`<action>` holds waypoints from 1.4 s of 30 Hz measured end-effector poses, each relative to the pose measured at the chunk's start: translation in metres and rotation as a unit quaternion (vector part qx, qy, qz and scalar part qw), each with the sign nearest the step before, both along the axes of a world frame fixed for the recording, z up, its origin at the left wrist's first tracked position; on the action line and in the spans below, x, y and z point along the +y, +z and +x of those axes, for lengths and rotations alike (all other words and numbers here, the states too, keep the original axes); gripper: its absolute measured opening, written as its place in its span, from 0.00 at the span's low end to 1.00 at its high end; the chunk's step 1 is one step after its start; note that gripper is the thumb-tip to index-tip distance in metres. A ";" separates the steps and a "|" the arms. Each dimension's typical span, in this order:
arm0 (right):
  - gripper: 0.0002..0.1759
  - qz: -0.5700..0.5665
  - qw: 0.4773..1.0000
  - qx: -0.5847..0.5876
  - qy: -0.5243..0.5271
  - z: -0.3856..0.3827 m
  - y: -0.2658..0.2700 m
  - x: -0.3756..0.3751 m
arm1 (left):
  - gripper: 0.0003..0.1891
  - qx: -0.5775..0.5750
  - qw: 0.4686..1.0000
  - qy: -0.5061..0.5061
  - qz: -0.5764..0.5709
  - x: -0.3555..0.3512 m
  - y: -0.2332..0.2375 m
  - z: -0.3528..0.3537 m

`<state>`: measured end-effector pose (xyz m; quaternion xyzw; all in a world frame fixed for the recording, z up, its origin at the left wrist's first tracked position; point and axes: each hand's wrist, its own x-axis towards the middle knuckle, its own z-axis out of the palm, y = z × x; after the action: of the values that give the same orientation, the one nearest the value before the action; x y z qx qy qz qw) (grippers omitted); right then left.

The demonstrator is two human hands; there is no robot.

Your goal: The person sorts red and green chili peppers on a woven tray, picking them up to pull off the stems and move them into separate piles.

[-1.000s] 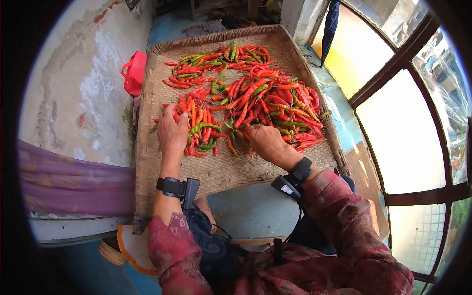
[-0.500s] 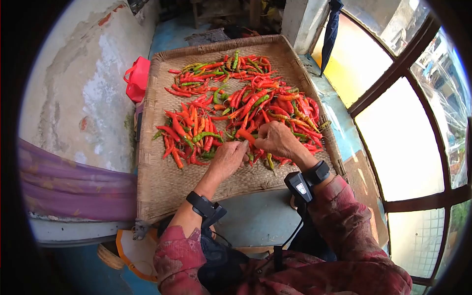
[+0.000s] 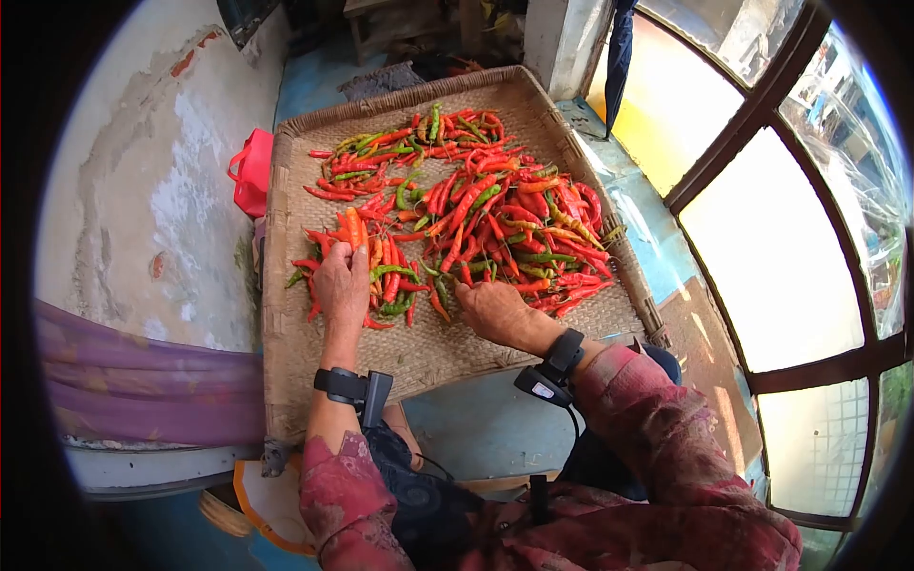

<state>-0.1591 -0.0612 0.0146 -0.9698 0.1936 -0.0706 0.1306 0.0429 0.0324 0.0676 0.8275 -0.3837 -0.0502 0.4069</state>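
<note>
Left grip (image 3: pixel 341 285): narrowed; fingertips seem to pinch an orange pepper (image 3: pixel 353 226), its free end pointing away, probably so the body stays controlled without squeezing the whole fruit.
Right grip (image 3: pixel 493 312): drawn in narrow, tips down at the heap's near edge, likely because loose peppers are easiest to reach there; I cannot tell whether it holds one.
Left pile (image 3: pixel 386 285): mostly red peppers with some orange and green, under and beside the left grip, within short reach.
Right heap (image 3: pixel 519 214): the largest and deepest, mainly red, beyond the right grip.
Far row (image 3: pixel 409 145): red and green peppers spread thinner, apparently kept distinct from the nearer groups.
Tray (image 3: pixel 419 357): woven, carrying all the peppers; its raised rim presumably stops them rolling off.
Wrist devices (image 3: pixel 552 369): one strapped to each wrist, leaving the fingers unobstructed.
Pink bag (image 3: pixel 252 173): between tray and wall (image 3: pixel 143 190), outside the work area.
</note>
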 end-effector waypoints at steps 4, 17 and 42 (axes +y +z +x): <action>0.10 -0.029 0.998 0.053 -0.022 0.007 0.008 0.009 | 0.14 -0.041 0.998 0.047 0.014 0.012 -0.011 0.025; 0.13 0.083 0.984 -0.102 -0.121 0.006 0.053 -0.009 | 0.23 0.123 0.959 -0.225 0.119 -0.004 -0.008 -0.045; 0.27 -0.086 0.974 -0.069 -0.197 -0.031 0.054 -0.063 | 0.23 0.123 0.986 0.072 -0.087 -0.001 -0.028 0.024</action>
<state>-0.1903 -0.1239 0.0687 -0.9129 0.3645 -0.1784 0.0428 0.0668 0.0318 0.0392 0.8020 -0.2727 -0.0889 0.5240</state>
